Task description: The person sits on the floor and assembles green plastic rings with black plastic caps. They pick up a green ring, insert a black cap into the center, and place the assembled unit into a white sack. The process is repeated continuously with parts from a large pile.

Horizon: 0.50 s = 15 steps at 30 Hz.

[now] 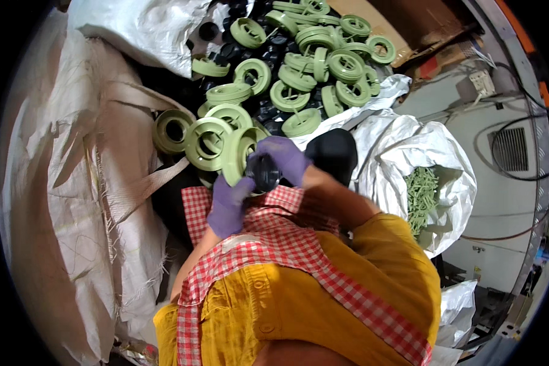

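Observation:
Both my hands wear purple gloves and meet above my lap. The lower rim of a pale green plastic ring (230,160) is in the grip of my left hand (230,208). Closed around a black round plastic part (264,173), my right hand (283,158) presses against the inner side of that ring. Whether the two parts are joined cannot be made out. Just beyond, other green rings (202,144) lean together, and one at the left (169,130) has a dark centre.
A heap of green rings (296,78) lies over black parts (273,110) ahead. Large white woven sacks (67,183) fill the left. At the right, a white bag (457,183) holds thin green pieces (421,198). Cables (499,143) hang by a pale panel.

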Each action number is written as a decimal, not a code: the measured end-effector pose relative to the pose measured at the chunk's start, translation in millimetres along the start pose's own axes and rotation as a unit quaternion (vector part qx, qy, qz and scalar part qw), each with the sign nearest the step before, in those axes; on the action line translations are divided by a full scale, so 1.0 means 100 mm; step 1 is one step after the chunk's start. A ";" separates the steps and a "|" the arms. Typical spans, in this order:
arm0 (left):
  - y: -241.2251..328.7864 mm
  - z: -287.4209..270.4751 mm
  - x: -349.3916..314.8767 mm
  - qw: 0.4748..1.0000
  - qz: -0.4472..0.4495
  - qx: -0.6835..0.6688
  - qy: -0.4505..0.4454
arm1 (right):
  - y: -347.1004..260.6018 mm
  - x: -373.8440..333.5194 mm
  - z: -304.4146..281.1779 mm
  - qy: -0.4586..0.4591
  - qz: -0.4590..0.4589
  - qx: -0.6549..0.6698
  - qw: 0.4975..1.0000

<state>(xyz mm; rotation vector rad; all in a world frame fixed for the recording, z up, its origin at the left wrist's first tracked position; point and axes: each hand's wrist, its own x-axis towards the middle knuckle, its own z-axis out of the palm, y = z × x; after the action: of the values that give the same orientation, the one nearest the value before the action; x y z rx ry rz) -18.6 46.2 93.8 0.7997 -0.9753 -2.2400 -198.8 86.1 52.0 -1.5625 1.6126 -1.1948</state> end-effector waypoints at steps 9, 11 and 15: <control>-0.32 0.17 0.10 0.973 0.163 0.102 0.129 | -0.12 -0.34 0.50 0.167 0.062 0.129 0.976; -0.36 0.20 0.00 0.974 0.144 0.088 0.149 | -0.31 -0.53 0.59 0.148 0.129 0.227 0.954; -0.45 0.16 -0.15 0.953 0.177 0.176 0.175 | -0.56 -0.94 0.50 0.030 0.210 0.252 0.944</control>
<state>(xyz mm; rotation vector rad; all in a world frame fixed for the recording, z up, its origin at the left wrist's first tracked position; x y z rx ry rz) -31.5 89.6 71.6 1.0372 -1.2424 -1.5748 -116.5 173.5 64.8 -0.8205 1.4287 -1.2864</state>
